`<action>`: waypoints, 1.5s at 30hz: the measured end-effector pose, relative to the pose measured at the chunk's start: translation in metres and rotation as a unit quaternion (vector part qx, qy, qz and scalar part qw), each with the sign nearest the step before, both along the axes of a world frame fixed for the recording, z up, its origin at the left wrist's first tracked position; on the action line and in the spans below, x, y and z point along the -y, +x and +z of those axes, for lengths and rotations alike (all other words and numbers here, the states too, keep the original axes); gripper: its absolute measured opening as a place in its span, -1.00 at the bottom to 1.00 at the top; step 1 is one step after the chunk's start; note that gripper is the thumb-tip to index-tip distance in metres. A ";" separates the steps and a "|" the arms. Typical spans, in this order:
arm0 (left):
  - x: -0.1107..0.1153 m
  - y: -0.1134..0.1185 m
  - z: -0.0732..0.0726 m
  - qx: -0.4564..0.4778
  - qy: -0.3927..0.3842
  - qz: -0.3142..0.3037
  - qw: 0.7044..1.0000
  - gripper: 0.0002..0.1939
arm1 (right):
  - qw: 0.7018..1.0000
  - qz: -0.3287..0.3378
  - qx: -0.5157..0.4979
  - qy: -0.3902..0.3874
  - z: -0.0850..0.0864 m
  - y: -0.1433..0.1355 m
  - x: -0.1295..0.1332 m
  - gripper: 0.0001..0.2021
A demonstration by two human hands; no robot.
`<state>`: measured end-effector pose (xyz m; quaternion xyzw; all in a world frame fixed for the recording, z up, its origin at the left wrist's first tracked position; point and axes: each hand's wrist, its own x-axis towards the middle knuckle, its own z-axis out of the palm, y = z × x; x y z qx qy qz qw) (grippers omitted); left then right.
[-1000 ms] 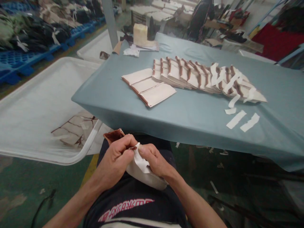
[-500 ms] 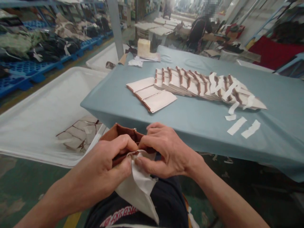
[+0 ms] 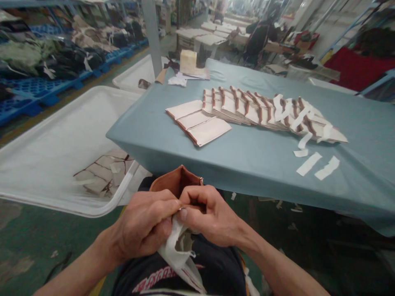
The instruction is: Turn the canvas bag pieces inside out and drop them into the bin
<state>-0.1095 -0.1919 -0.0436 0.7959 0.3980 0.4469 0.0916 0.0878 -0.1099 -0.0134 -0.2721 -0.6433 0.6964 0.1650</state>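
Close to my body, below the table's front edge, both hands pinch one sewn fabric piece with a brown side (image 3: 176, 179) and an off-white side (image 3: 182, 246). My left hand (image 3: 148, 220) is closed on it, thumb and forefinger at the brown edge. Right beside it, my right hand (image 3: 210, 213) is closed on the same edge, its fingertips nearly touching the left ones. The off-white part hangs folded below my hands, against my dark clothing. What lies between my fingertips is mostly covered.
A blue-covered table (image 3: 148, 123) stands ahead. On it lie a row of overlapping off-white panels with brown edging (image 3: 228, 100), a nearer panel (image 3: 199, 121) and white strips (image 3: 309, 163). At left, a white bin (image 3: 61, 123) holds similar pieces. A person (image 3: 257, 41) is in the background.
Both hands have moved down and closer together on the fabric piece. More of its brown side now stands up behind them, and the off-white part has bunched and opened.
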 end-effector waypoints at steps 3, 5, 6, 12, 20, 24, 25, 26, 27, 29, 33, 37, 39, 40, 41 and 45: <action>-0.004 -0.003 -0.011 -0.007 0.014 -0.034 0.999 -0.55 | 0.994 0.007 -0.025 -0.106 -0.005 0.000 0.004 -0.77; -0.007 -0.004 -0.015 -0.005 0.018 -0.041 0.999 -0.57 | 0.993 -0.002 -0.025 -0.117 -0.008 -0.002 0.002 -0.78; -0.007 -0.004 -0.016 0.003 0.014 -0.041 0.999 -0.60 | 0.993 -0.009 -0.020 -0.113 -0.009 -0.002 0.001 -0.79; -0.009 -0.009 0.007 0.058 -0.120 -0.010 0.991 -0.78 | 0.997 -0.018 0.005 0.074 0.002 0.003 -0.005 -0.93; -0.013 -0.030 0.012 -0.036 -0.129 -0.060 0.989 -0.58 | 0.949 -0.001 -0.025 0.314 0.001 0.014 0.000 -0.86; -0.012 -0.042 0.003 -0.077 -0.082 -0.067 0.991 -0.51 | 0.934 0.013 -0.025 0.356 -0.008 0.017 -0.001 -0.83; -0.012 -0.042 0.006 -0.079 -0.105 -0.072 0.989 -0.52 | 0.930 0.017 -0.024 0.367 -0.009 0.018 -0.002 -0.83; -0.013 -0.041 0.010 -0.077 -0.131 -0.077 0.985 -0.52 | 0.925 0.022 -0.023 0.378 -0.008 0.019 -0.003 -0.82; -0.013 -0.038 0.016 -0.072 -0.158 -0.082 0.981 -0.51 | 0.920 0.025 -0.023 0.391 -0.007 0.021 -0.005 -0.81; -0.015 -0.030 0.030 -0.067 -0.212 -0.092 0.971 -0.46 | 0.905 0.029 -0.029 0.424 -0.004 0.024 -0.008 -0.79; -0.022 -0.010 0.053 -0.042 -0.300 -0.100 0.948 -0.42 | 0.874 0.021 -0.027 0.485 0.002 0.029 -0.009 -0.77; -0.026 0.001 0.055 0.018 -0.345 -0.140 0.928 -0.47 | 0.865 0.020 -0.020 0.502 0.008 0.035 -0.006 -0.70; -0.025 0.001 0.050 0.039 -0.349 -0.166 0.922 -0.50 | 0.855 0.023 -0.036 0.518 0.009 0.037 -0.006 -0.62; -0.023 0.000 0.047 0.037 -0.339 -0.172 0.924 -0.51 | 0.847 0.026 -0.043 0.530 0.009 0.039 -0.007 -0.58; -0.021 -0.003 0.044 0.021 -0.321 -0.169 0.932 -0.51 | 0.840 0.034 -0.046 0.539 0.007 0.040 -0.010 -0.54; -0.012 -0.018 0.038 -0.107 -0.204 -0.078 0.970 -0.59 | 0.869 0.068 -0.033 0.489 -0.013 0.050 -0.033 -0.45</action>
